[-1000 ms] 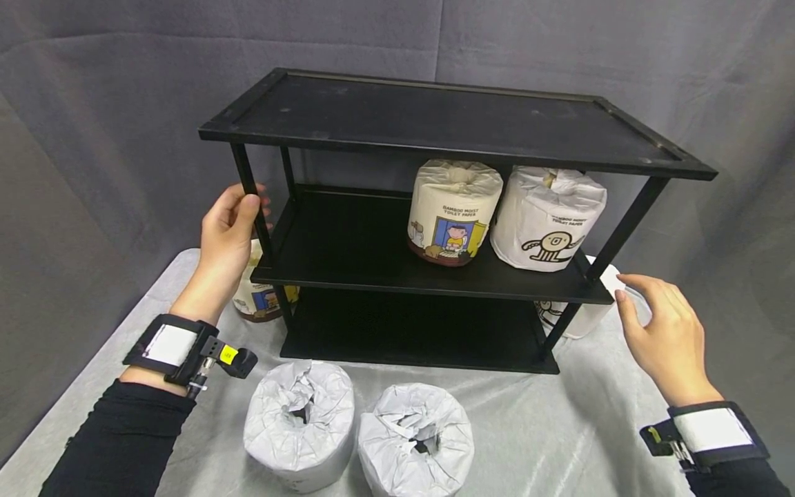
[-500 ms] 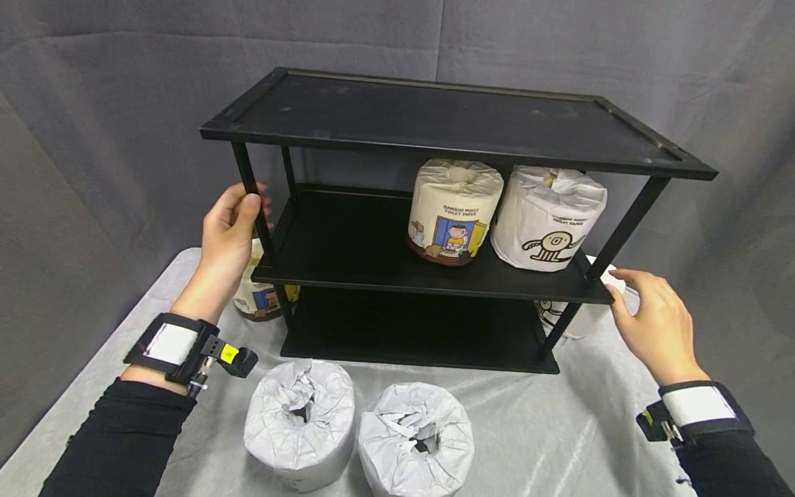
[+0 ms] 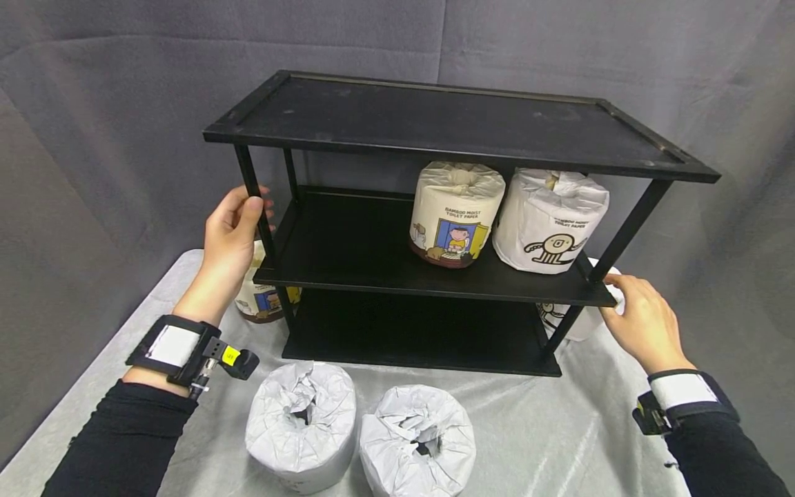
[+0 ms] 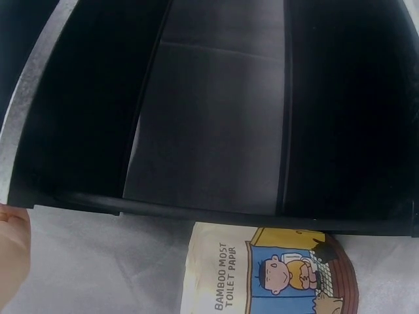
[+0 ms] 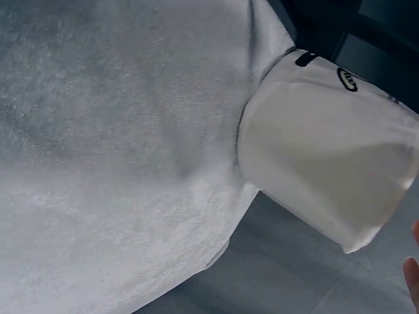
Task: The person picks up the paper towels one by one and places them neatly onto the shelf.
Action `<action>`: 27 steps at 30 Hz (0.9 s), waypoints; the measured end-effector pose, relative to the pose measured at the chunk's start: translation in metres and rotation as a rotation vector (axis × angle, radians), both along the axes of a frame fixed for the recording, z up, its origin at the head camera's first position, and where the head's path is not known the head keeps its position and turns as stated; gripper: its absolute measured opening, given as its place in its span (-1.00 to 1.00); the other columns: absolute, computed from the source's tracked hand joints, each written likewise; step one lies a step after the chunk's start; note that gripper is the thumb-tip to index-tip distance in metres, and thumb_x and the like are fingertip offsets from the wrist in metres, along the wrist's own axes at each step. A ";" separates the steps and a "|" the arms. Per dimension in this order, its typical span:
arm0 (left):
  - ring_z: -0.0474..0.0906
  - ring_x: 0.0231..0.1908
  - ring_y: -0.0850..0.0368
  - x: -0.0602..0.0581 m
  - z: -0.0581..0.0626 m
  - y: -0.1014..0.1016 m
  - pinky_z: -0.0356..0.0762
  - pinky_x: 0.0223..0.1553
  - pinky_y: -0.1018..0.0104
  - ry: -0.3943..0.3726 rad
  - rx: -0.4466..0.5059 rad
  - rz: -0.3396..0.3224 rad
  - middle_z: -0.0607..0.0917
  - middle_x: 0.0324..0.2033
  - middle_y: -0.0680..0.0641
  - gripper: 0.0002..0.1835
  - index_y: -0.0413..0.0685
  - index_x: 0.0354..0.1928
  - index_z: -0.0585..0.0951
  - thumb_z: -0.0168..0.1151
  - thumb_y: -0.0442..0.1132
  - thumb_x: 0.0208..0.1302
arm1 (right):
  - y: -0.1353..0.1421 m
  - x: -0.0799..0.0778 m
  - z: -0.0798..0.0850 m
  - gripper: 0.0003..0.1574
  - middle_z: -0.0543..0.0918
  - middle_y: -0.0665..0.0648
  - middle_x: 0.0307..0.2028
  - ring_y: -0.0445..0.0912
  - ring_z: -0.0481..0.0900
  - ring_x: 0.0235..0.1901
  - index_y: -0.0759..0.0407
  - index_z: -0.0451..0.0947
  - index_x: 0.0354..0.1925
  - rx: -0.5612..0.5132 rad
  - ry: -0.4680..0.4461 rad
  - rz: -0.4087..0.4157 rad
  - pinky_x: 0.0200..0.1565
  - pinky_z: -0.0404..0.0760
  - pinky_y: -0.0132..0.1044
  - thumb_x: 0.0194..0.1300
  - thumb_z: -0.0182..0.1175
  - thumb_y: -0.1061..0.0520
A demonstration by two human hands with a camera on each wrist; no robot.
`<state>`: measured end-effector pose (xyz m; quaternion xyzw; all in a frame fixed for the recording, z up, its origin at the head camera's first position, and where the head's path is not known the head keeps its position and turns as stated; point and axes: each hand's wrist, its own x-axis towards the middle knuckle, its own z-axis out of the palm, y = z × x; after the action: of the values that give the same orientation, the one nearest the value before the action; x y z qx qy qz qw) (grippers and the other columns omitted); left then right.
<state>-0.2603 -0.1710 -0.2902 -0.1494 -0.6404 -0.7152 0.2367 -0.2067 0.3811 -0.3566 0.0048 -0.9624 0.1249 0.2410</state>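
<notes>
A black three-tier shelf rack [image 3: 435, 293] stands on the cloth-covered table. My left hand [image 3: 231, 231] grips its left front post, thumb in front and fingers behind; in the left wrist view only a bit of that hand [image 4: 13, 252] shows. My right hand [image 3: 642, 321] is at the right end of the middle tier, thumb and fingers spread by its corner. Partly hidden behind that corner stands a white toilet roll [image 3: 584, 324]. In the right wrist view this roll [image 5: 327, 144] lies close to the fingertips [image 5: 412, 275], with a gap visible.
On the middle tier are a cream toilet roll [image 3: 456, 214] and a white toilet roll [image 3: 549, 221] with a cartoon figure. Another cream roll [image 3: 256, 297] stands outside the left posts. Two white-wrapped rolls [image 3: 301, 424] stand before the rack. Grey curtain [image 3: 373, 41] hangs behind.
My right hand has moved left and slightly inward, from beside the rack to the corner of its middle tier. The left hand has kept its hold on the post.
</notes>
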 end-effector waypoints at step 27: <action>0.49 -0.26 0.22 -0.001 -0.001 0.000 0.53 -0.29 0.57 -0.005 0.003 0.006 0.60 -0.36 0.17 -0.88 0.06 -0.17 0.58 0.10 -0.21 0.30 | 0.006 -0.024 -0.023 -0.47 0.58 0.55 -0.05 0.37 0.42 0.02 0.39 0.50 -0.05 0.174 -0.052 0.096 0.08 0.35 0.36 0.10 0.23 0.04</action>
<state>-0.2609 -0.1714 -0.2912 -0.1451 -0.6404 -0.7158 0.2375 -0.2303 0.3869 -0.3794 0.0685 -0.9742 0.0525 0.2085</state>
